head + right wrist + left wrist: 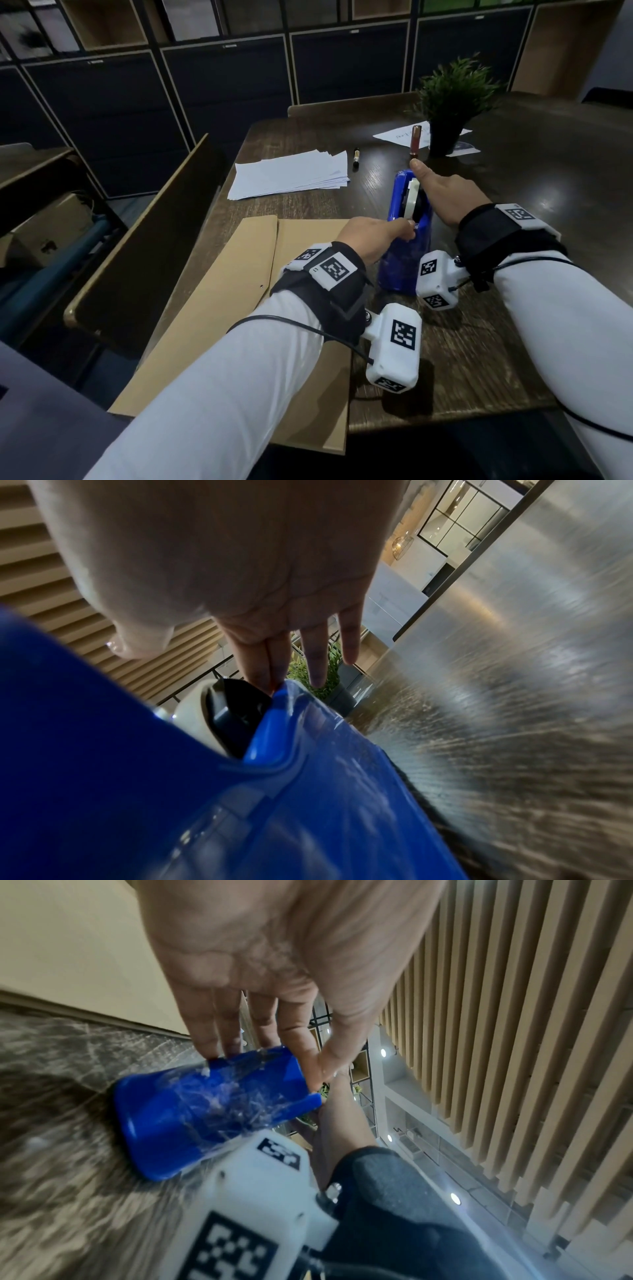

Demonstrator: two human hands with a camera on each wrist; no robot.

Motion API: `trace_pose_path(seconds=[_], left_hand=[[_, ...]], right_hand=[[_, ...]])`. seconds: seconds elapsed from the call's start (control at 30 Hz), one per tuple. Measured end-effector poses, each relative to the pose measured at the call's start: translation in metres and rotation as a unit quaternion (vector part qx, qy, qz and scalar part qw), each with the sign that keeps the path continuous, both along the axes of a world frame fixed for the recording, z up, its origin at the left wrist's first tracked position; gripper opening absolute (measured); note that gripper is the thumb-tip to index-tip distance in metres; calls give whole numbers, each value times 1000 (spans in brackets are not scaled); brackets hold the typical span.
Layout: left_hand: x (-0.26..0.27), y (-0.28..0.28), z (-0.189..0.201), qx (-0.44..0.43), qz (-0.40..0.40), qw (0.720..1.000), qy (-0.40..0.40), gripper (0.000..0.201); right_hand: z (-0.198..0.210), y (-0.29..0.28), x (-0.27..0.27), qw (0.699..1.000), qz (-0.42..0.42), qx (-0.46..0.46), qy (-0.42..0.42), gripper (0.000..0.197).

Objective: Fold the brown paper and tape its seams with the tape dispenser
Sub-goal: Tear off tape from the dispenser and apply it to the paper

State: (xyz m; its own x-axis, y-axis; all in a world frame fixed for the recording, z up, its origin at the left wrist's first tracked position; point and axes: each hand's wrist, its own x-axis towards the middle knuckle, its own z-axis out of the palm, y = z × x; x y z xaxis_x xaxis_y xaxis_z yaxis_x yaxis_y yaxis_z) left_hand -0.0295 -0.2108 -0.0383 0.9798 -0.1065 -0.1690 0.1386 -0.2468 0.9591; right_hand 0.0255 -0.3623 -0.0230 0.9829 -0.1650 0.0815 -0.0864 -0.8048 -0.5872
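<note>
The brown paper [239,291] lies flat with a folded flap on the dark wooden table [513,308], at its near left; it also shows in the left wrist view [68,947]. To its right stands a blue tape dispenser [404,267] [192,1115] [308,777] with a white tape roll [411,202] [192,718]. My left hand [409,228] [323,1069] reaches to the dispenser's near end, thumb and forefinger pinched together on the clear tape end. My right hand [435,192] [267,669] rests on top of the dispenser with straight fingers.
A stack of white sheets [287,174] and a marker [356,159] lie behind the paper. A potted plant [448,99] and a brown tube [416,140] stand beyond the dispenser. A wooden panel [137,240] leans by the table's left edge.
</note>
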Motion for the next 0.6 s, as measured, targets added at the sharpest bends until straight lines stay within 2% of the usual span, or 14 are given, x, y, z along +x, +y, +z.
trace_pose_path(seconds=[0.07,0.23,0.6], left_hand=[[-2,0,-2,4,-1,1000,-3,27],[-1,1,-4,-10,-15,1000,-10,18],[0,1,-13,-12,-47,996,-74,27]], right_hand=[[-1,0,0,1000,2,-4,-2,85],[0,0,1,1000,3,-6,0,87],[0,2,-3,1000,13,-23,-5,77]])
